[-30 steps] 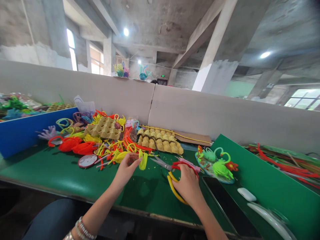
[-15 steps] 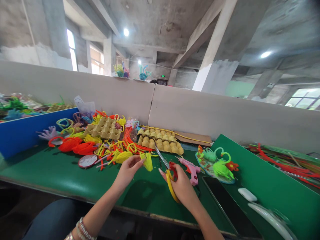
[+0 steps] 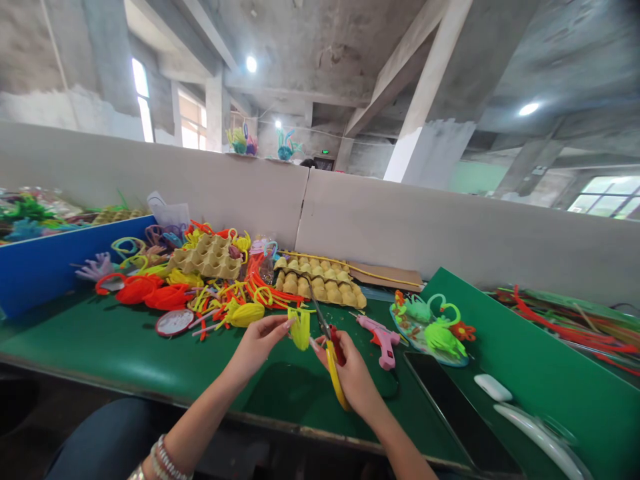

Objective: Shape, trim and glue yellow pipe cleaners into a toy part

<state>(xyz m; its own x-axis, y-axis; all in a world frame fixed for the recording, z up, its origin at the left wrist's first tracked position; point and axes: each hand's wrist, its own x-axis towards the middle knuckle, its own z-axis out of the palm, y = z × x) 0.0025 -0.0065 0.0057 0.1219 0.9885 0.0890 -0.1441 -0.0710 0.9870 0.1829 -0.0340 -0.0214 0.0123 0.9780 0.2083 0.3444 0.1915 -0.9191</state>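
**Trimming the yellow fuzzy piece cleanly**

The left hand (image 3: pixel 257 343) pinches a small yellow fuzzy piece (image 3: pixel 301 328) between thumb and fingertips, holding it just above the near middle of the green table (image 3: pixel 100 347). The right hand (image 3: pixel 353 373) is closed around the handles of the scissors (image 3: pixel 327 337), with the blades pointing up and away, right beside the yellow piece; whether the blades are apart or closed is too small to tell.

To cut well, it seems best to keep the pinch low on the piece so the part to be trimmed stands free, and to bring the blades in from the right, clear of the left fingertips. Small snips should suit the soft material better than one long bite. The pink glue gun (image 3: pixel 383 337) lies just right of the right hand, and a heap of coloured craft wires (image 3: pixel 235 293) sits farther back.
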